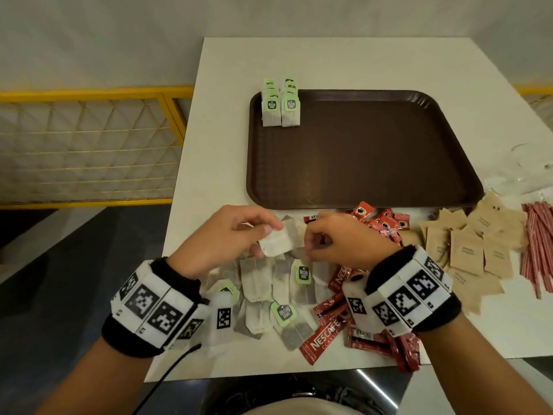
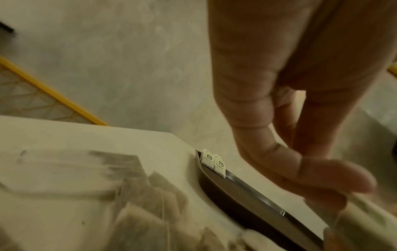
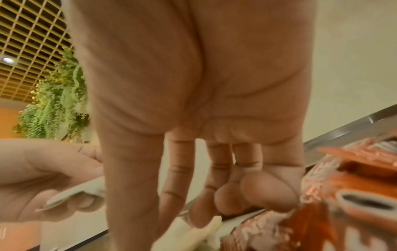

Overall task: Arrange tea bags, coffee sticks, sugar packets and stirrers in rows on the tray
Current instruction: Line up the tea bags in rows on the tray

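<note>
A brown tray [image 1: 374, 163] lies on the white table, with two short rows of green-tagged tea bags [image 1: 280, 106] in its far left corner, also seen on the tray [image 2: 247, 202] as tea bags [image 2: 214, 163]. In front of the tray my left hand [image 1: 267, 238] pinches a white tea bag [image 1: 276, 243] above the loose tea bag pile [image 1: 269, 292]. My right hand [image 1: 309, 245] pinches the edge of another tea bag [image 3: 193, 236] right beside it. Red coffee sticks [image 1: 324, 338], brown sugar packets [image 1: 472, 250] and striped stirrers [image 1: 538, 247] lie to the right.
Clear plastic wrapping and a glass [image 1: 523, 169] sit at the table's right edge. A yellow mesh railing [image 1: 89, 145] stands beyond the table's left edge. A black cable [image 1: 167, 375] hangs from my left wristband. Most of the tray floor is bare.
</note>
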